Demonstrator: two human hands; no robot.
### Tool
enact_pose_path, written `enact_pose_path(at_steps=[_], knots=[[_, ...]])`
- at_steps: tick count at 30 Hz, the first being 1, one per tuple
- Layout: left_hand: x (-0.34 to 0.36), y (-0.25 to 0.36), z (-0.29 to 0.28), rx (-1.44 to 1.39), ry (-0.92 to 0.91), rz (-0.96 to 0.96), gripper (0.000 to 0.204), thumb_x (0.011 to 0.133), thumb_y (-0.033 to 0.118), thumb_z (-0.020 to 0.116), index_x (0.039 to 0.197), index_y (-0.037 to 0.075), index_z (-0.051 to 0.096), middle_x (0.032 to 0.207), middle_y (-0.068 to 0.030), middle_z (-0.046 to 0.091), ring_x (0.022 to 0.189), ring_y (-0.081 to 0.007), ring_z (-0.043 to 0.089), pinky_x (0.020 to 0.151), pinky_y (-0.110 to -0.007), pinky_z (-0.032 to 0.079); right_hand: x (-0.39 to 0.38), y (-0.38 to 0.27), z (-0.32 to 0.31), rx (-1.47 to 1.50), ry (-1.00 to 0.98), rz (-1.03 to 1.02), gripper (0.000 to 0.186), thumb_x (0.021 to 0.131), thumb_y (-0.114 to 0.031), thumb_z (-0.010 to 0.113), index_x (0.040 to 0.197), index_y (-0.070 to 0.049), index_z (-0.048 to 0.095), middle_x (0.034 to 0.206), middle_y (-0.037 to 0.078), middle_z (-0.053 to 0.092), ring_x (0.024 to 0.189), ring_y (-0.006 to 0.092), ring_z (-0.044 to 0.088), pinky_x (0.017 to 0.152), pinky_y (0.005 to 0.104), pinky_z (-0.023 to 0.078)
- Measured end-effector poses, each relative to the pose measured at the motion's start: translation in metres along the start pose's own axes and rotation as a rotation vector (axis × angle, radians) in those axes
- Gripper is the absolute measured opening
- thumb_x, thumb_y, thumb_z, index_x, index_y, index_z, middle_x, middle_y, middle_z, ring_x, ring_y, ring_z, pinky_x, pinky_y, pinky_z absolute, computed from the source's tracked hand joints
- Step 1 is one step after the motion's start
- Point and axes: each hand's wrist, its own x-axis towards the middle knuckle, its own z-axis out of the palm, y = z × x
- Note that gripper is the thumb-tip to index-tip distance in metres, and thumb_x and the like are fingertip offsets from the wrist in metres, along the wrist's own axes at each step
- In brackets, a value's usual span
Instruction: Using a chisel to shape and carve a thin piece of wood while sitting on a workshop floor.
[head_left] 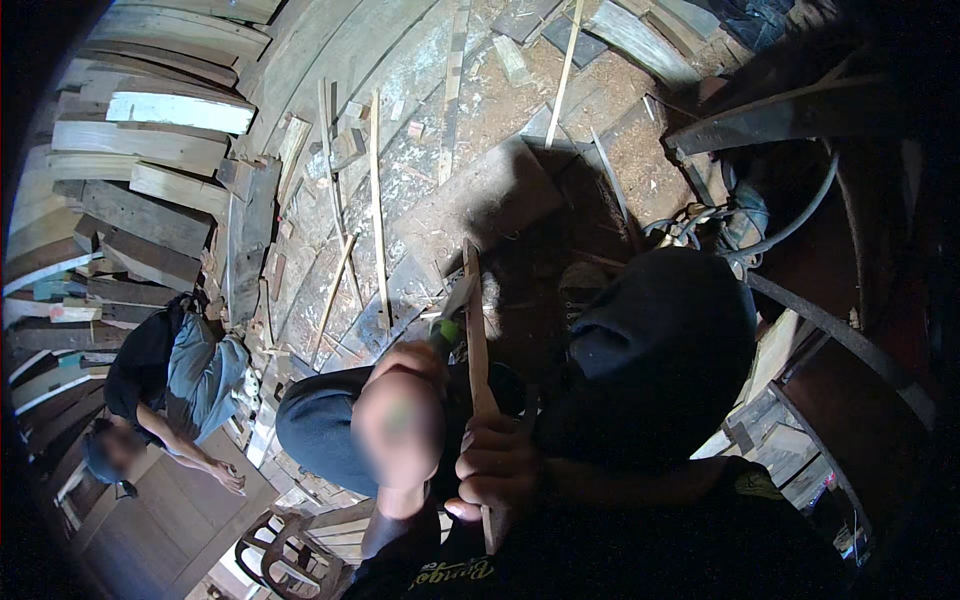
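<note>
My right hand [497,465] is wrapped round the lower part of a narrow wooden strip [478,360], whose far end points away from me between my knees. The strip's near end shows just below my fist. My left hand [400,415] is closed on a green-handled tool [446,329], though part of this hand is blurred. The tool's flat metal blade [459,297] lies against the left side of the strip, near its far end. Its exact kind I cannot tell. Dark-clad knees [660,350] flank the work.
Short boards [140,145] are stacked along the left. Long thin strips [378,200] and shavings litter the floor. A co-worker [150,360] crouches at the left, by a brown panel [175,510]. Cables [800,225] and a curved beam [850,345] stand at the right.
</note>
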Motion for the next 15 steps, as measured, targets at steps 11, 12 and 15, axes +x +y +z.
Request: enact_pose_path(at_steps=[11, 12, 15], knots=[[0.000, -0.003, -0.008, 0.016, -0.109, 0.015, 0.016, 0.082, 0.013, 0.057, 0.073, 0.001, 0.050, 0.079, -0.0124, 0.055, 0.073, -0.0226, 0.051, 0.069, -0.036, 0.043, -0.004, 0.003, 0.010, 0.009, 0.076, -0.080, 0.028, 0.072, -0.020, 0.079, 0.070, -0.012, 0.052, 0.072, 0.001, 0.053, 0.063, 0.0192, 0.053, 0.072, 0.0389, 0.045], [0.001, -0.015, -0.010, 0.088, -0.164, 0.032, 0.015, 0.081, 0.012, 0.057, 0.073, 0.001, 0.050, 0.079, -0.0124, 0.055, 0.074, -0.0228, 0.052, 0.069, -0.035, 0.043, -0.003, 0.002, 0.008, 0.009, 0.074, -0.075, 0.028, 0.072, -0.020, 0.079, 0.070, -0.012, 0.052, 0.072, 0.001, 0.053, 0.063, 0.0192, 0.053, 0.072, 0.0389, 0.045], [0.005, -0.029, -0.006, 0.115, -0.226, 0.043, 0.012, 0.078, 0.009, 0.058, 0.073, 0.001, 0.050, 0.080, -0.0123, 0.055, 0.075, -0.0234, 0.053, 0.071, -0.035, 0.044, 0.002, 0.002, 0.003, 0.007, 0.030, -0.057, 0.028, 0.073, -0.020, 0.078, 0.070, -0.012, 0.051, 0.071, 0.001, 0.053, 0.063, 0.0194, 0.053, 0.070, 0.0384, 0.046]])
